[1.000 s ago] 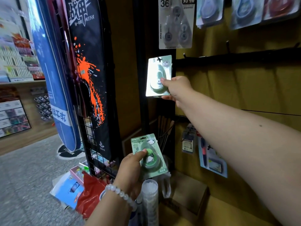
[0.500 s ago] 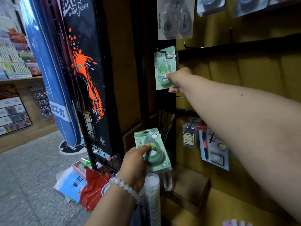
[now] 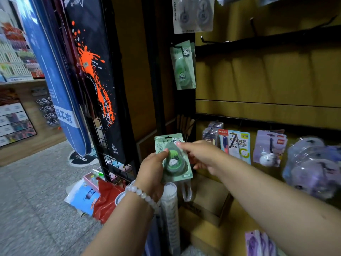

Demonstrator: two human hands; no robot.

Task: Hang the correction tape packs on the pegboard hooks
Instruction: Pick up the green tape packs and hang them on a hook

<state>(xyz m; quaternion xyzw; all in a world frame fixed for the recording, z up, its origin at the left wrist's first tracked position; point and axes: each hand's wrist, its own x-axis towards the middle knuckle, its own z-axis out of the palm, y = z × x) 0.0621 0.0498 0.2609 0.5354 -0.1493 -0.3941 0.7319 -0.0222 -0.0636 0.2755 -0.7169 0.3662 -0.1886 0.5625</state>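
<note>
Released from the hung pack [image 3: 183, 65], right grip [image 3: 202, 157] apparently pinches left grip's [image 3: 152, 174] held pack [image 3: 173, 157].

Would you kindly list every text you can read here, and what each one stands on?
"M&G": green pack gripped in the left hand.
"M&G": red corner of the blue pen card.
"VALUE PACK": grey twin pack, printed sideways.
"Z3532": black banner, near its foot.
All other print is too blurred.
</note>
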